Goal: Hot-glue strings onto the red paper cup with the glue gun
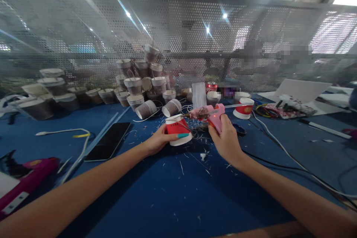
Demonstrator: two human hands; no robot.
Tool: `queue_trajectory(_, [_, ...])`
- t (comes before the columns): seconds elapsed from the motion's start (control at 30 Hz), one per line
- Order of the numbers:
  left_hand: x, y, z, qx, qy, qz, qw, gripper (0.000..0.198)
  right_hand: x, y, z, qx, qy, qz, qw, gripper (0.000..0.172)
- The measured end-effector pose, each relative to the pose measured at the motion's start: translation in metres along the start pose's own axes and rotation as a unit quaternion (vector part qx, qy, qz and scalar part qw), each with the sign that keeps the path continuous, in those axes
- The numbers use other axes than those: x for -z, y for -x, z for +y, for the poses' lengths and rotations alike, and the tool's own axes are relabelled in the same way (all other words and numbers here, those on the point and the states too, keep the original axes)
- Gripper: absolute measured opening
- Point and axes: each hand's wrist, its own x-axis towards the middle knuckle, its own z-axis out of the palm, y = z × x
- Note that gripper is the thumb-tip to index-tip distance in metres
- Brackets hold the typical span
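My left hand (157, 140) is closed around a red and white paper cup (175, 125), tilted over the blue table. A long turquoise thumbnail lies across the cup's side. In my right hand (227, 141) is a pink hot glue gun (213, 113), its fingers wrapped round the handle. The gun's nozzle points left, at the upper edge of the cup; whether it touches cannot be told. Dark residue covers the front of the gun, and a clear glue stick (237, 106) sticks out of its back. Behind it stands another red and white paper cup (245, 109).
Grey-brown cups (134, 85) are stacked along the perforated metal screen (189, 29). A black phone (108, 142) and a magenta tool (36, 171) lie left. White and black cables (267, 134) run across the right side. A soda can (211, 87) stands behind. White scraps litter the blue table (167, 193).
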Motion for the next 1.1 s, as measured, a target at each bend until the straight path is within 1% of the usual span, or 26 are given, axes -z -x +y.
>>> queue_trajectory(0.23, [0.002, 0.0, -0.001, -0.001, -0.008, -0.013, 1.0, 0.048, -0.001, 0.0, 0.003, 0.001, 0.004, 0.004, 1.0, 0.01])
queue_trajectory(0.37, [0.001, 0.0, 0.0, -0.001, -0.006, -0.003, 1.0, 0.05, -0.001, 0.0, 0.003, -0.005, 0.009, 0.0, 1.0, 0.01])
queue_trajectory(0.5, [-0.001, 0.002, 0.002, 0.013, -0.031, -0.018, 0.999, 0.053, -0.003, -0.002, 0.005, -0.009, 0.019, -0.003, 1.0, 0.01])
queue_trajectory(0.6, [-0.002, 0.003, 0.003, 0.016, -0.039, -0.019, 0.999, 0.054, -0.003, -0.006, 0.008, -0.042, 0.029, -0.006, 0.999, 0.018])
queue_trajectory(0.7, [-0.002, 0.003, 0.003, 0.015, -0.041, -0.016, 0.999, 0.056, 0.001, -0.014, 0.018, -0.109, 0.057, -0.006, 0.992, 0.027])
queue_trajectory(0.8, [-0.001, 0.003, 0.003, 0.005, -0.034, -0.026, 0.999, 0.059, 0.007, -0.023, 0.032, -0.161, 0.095, -0.01, 0.982, 0.029])
queue_trajectory(0.87, [-0.001, 0.003, 0.003, 0.002, -0.027, -0.027, 0.999, 0.059, 0.01, -0.029, 0.039, -0.189, 0.134, -0.041, 0.972, 0.029])
queue_trajectory(0.9, [-0.001, 0.002, 0.003, 0.002, -0.025, -0.027, 0.999, 0.058, 0.012, -0.031, 0.041, -0.207, 0.165, -0.065, 0.962, 0.03])
queue_trajectory(1.0, [0.0, 0.002, 0.002, 0.001, -0.025, -0.037, 0.999, 0.056, 0.014, -0.035, 0.04, -0.26, 0.26, -0.127, 0.921, 0.041])
queue_trajectory(1.03, [0.0, 0.002, 0.001, -0.002, -0.027, -0.043, 0.999, 0.055, 0.014, -0.035, 0.038, -0.271, 0.28, -0.133, 0.911, 0.045])
queue_trajectory(1.1, [0.0, 0.002, 0.001, -0.008, -0.031, -0.057, 0.998, 0.053, 0.014, -0.033, 0.035, -0.276, 0.3, -0.122, 0.905, 0.05])
